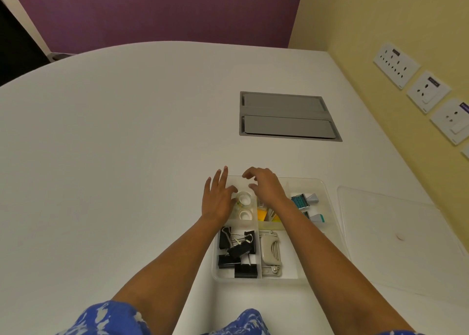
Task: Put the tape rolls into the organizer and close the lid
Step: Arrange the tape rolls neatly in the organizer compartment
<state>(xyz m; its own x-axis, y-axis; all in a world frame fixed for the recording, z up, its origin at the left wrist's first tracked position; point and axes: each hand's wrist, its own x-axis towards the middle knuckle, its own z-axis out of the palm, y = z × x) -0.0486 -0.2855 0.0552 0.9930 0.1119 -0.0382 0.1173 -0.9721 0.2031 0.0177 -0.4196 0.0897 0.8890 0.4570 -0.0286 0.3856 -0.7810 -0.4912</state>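
**Both hands over the tape corner of the organizer**

So the clear organizer [327,207] sat on the white counter [127,157], lid off. The lid [396,235] lay flat on the counter just to the right of it, close to the yellow wall.

Two tape rolls were already in the far-left compartment: one tape roll [244,198] farther back, a second tape roll [245,215] just in front of it. The left hand [218,200] was at the organizer's left edge, fingers spread and loose, thumb right beside the back roll, though I couldn't tell if it actually gripped it. The right hand [266,186] hovered over the far side of the tray with fingers curled and apart, holding nothing.

Rest of the tray: black binder clips [237,253] in the near-left section, a beige hole punch [271,252] next to them, something yellow [264,214] in the middle, and teal-and-grey tubes [305,200] on the right.
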